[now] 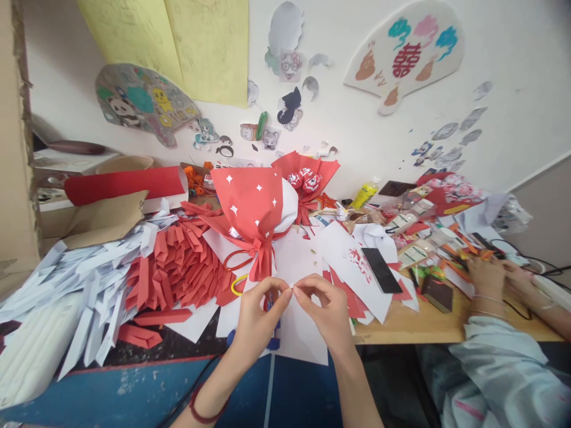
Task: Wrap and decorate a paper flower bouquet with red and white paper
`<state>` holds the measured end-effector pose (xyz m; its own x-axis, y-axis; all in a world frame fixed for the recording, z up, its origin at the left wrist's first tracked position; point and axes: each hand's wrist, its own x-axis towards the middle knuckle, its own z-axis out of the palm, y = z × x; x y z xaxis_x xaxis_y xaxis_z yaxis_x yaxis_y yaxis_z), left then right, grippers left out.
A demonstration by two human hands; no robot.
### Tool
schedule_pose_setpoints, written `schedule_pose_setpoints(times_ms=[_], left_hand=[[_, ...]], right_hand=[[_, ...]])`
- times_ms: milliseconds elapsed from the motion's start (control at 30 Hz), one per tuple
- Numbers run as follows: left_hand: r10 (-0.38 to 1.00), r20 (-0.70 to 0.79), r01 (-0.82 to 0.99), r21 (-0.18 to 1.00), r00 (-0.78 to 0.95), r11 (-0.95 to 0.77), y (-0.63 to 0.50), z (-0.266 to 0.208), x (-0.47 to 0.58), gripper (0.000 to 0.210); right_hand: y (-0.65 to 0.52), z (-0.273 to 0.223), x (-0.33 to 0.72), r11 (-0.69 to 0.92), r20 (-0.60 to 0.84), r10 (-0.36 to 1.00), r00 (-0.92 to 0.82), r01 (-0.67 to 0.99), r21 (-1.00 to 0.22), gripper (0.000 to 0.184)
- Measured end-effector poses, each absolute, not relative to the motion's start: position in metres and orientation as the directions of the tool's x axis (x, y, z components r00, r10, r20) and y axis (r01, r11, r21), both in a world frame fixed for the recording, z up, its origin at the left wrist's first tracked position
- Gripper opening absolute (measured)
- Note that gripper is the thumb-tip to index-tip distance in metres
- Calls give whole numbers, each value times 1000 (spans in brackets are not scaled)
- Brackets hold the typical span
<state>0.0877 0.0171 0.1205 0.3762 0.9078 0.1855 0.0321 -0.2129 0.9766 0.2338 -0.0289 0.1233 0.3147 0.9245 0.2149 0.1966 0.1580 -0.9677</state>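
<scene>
In the middle of the head view my left hand (259,315) and my right hand (328,312) meet, thumb and forefinger of each pinched together. Whatever lies between the fingertips is too small to make out. Just beyond them stands a red paper bouquet wrap (250,205) with white sparkle marks, tied at its neck. Red-handled scissors (236,261) lie beside the neck, and a yellow loop (238,286) shows near my left hand. White paper sheets (303,339) spread under both hands. A blue object (276,339) is partly hidden behind my left hand.
Folded red strips (178,267) and folded white strips (102,270) pile up on the left. A black phone (381,270) rests on paper to the right. Farther right are a co-worker's hands (488,276), near bottles (414,252) and cables. A yellow bottle (364,194) stands behind.
</scene>
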Motion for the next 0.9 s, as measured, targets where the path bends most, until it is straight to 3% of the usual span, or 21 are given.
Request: schedule_pose_setpoints(times_ms=[267,400,467,567,633,733,833,900], left_hand=[[900,192,39,974,392,-225,17,120,89,18],[881,209,178,935,424,-307,16,108,82,16],[858,251,349,834,448,-426,13,94,68,16],[803,282,650,477,525,-592,4,67,37,24],[756,237,696,296,611,-655,-3,51,20,43],[676,222,661,150,703,-736,-9,36,10,64],[636,246,626,125,732,-769,-13,29,12,55],[604,279,585,157,747,-796,-16,30,11,45]], right_hand=[[-30,125,234,165,229,920,318,214,-963,11],[-30,121,236,196,274,906,322,254,-947,10],[-31,119,240,216,315,891,326,306,-927,9],[-34,117,248,296,454,839,299,448,-844,6],[-38,118,252,388,622,746,238,604,-696,9],[-47,127,256,482,852,520,-60,844,-234,16],[-59,142,259,435,805,390,-447,860,266,13],[-65,155,263,395,709,361,-606,788,473,12]])
